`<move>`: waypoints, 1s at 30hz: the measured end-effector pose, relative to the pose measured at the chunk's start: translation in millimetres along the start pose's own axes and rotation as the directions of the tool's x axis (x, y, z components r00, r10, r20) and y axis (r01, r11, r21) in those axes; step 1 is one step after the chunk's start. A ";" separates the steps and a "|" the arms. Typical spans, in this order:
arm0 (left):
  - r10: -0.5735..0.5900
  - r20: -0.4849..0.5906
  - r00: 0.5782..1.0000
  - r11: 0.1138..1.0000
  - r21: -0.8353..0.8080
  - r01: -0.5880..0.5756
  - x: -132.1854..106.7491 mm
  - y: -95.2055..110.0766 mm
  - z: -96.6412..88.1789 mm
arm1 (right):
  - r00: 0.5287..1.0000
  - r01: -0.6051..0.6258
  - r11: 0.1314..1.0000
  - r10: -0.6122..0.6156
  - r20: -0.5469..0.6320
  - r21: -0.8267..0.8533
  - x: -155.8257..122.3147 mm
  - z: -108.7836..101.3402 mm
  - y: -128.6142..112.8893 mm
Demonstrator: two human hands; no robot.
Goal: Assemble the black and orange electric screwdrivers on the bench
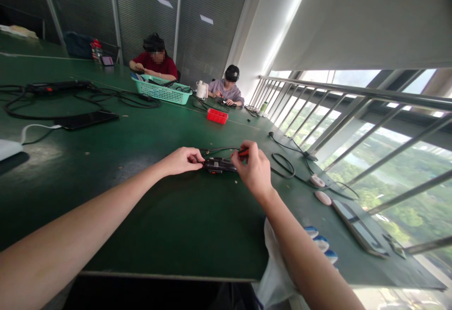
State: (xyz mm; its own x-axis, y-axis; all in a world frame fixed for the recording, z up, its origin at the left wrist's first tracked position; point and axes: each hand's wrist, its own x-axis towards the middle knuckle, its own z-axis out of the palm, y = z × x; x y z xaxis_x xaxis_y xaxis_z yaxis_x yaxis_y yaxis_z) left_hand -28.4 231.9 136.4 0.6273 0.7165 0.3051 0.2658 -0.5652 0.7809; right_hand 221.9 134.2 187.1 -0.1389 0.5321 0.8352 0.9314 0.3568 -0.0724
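A small black device (218,165) with red parts lies on the green table (169,216) in front of me. My left hand (182,159) is closed, pinching the device's left end. My right hand (253,168) is closed around a red-handled tool (243,152), held over the device's right end. A thin black cable (221,149) runs from the device behind my hands.
Coiled black cables (284,165) and two small pale pieces (319,189) lie to the right, beside a phone (356,227) and white gloves (318,244). Farther off sit a red box (217,116), a teal basket (160,89), a dark tablet (86,119) and two seated people. A railing (353,112) runs along the right.
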 end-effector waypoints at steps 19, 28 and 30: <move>-0.013 0.006 1.000 0.999 -0.032 0.014 -0.4 0.4 0.8 | 0.971 0.238 0.970 -0.239 0.005 0.040 1.4 -10.8 0.8; -0.007 0.008 1.000 1.000 -0.009 0.007 -0.3 -0.7 0.5 | 0.976 0.201 0.980 -0.201 0.083 0.006 4.5 -18.0 -3.9; -0.003 0.008 1.000 1.000 -0.002 0.003 0.1 -1.9 0.5 | 0.986 0.148 0.989 -0.148 0.075 0.009 4.0 -17.0 -4.7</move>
State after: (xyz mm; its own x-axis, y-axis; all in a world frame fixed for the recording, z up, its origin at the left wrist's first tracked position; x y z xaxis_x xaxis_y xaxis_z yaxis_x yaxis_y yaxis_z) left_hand -28.5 232.9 134.6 0.6324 0.7147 0.2988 0.2660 -0.5626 0.7828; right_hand 222.6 121.6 200.0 -0.2998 0.5295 0.7935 0.8976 0.4383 0.0467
